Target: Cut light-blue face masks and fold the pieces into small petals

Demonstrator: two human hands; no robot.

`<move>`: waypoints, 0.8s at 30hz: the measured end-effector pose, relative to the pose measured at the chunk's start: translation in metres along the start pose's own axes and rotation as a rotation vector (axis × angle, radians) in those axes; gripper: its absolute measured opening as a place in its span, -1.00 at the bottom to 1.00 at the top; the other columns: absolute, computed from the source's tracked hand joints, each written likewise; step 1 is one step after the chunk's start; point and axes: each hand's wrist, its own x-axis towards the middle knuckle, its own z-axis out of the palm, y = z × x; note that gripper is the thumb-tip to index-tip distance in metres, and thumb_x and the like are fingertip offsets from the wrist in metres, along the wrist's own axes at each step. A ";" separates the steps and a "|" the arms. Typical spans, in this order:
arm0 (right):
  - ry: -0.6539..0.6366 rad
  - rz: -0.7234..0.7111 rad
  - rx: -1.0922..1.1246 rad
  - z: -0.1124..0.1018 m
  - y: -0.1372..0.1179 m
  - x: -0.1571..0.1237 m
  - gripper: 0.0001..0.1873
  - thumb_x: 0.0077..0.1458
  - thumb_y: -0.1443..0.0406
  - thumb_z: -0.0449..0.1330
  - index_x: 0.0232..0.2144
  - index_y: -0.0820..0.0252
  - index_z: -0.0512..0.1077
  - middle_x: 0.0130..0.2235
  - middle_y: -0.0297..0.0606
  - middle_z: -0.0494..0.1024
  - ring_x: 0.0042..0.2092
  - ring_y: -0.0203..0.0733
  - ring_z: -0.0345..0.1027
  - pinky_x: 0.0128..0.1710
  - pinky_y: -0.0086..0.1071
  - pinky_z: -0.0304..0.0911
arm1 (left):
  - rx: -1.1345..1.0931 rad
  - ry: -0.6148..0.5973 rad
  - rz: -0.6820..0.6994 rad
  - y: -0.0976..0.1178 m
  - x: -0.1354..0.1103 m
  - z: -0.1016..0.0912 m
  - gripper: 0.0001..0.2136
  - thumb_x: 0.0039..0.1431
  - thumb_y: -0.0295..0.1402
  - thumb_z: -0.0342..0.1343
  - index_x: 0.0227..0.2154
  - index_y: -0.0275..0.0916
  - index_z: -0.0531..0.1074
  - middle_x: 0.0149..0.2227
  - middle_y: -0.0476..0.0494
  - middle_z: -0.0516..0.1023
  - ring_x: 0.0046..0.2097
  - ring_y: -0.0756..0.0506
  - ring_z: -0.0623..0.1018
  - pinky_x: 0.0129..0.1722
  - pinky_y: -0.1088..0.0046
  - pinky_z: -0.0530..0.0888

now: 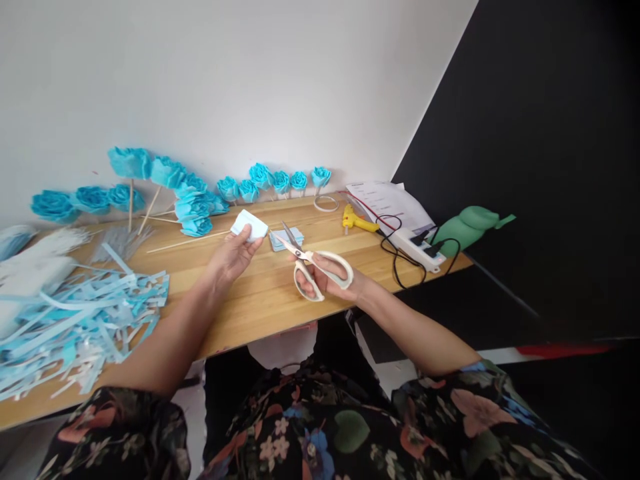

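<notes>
My left hand (237,255) pinches a small pale blue piece of paper (251,225) above the wooden table (240,317). In my right hand (327,277) is a pair of scissors (327,265) with cream handles, fingers through the loops. The scissor blades are parted and point left, close to the paper but apart from it. Beneath the blades lies a small stack of pale blue paper pieces (293,238).
Several blue paper flowers (193,203) lean along the wall. Paper strips (95,320) are heaped at left. A yellow glue gun (357,219), white tape ring (326,203), printed sheets (395,203), power strip (417,250) with cables and a green bundle (465,227) lie rightward.
</notes>
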 end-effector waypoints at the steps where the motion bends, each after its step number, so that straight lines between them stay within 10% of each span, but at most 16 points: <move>1: 0.009 0.006 0.005 0.000 0.000 0.001 -0.46 0.14 -0.03 0.26 0.02 0.19 0.41 -0.39 -0.31 0.50 -0.45 -0.32 0.32 -0.46 -0.42 0.27 | -0.001 -0.001 0.000 0.000 0.000 0.000 -0.74 0.25 -0.55 0.18 -0.03 -0.21 0.51 -0.30 -0.05 0.68 -0.35 0.04 0.66 -0.35 0.66 0.59; 24: 0.043 0.015 0.048 -0.006 0.001 0.010 -0.53 0.15 0.06 0.27 0.01 0.21 0.43 -0.40 -0.31 0.52 -0.50 -0.38 0.24 -0.52 -0.47 0.20 | 0.000 -0.020 -0.029 0.000 -0.001 0.000 -0.87 0.26 -0.57 0.14 -0.21 -0.28 0.52 -0.35 -0.04 0.67 -0.35 0.04 0.66 -0.35 0.66 0.59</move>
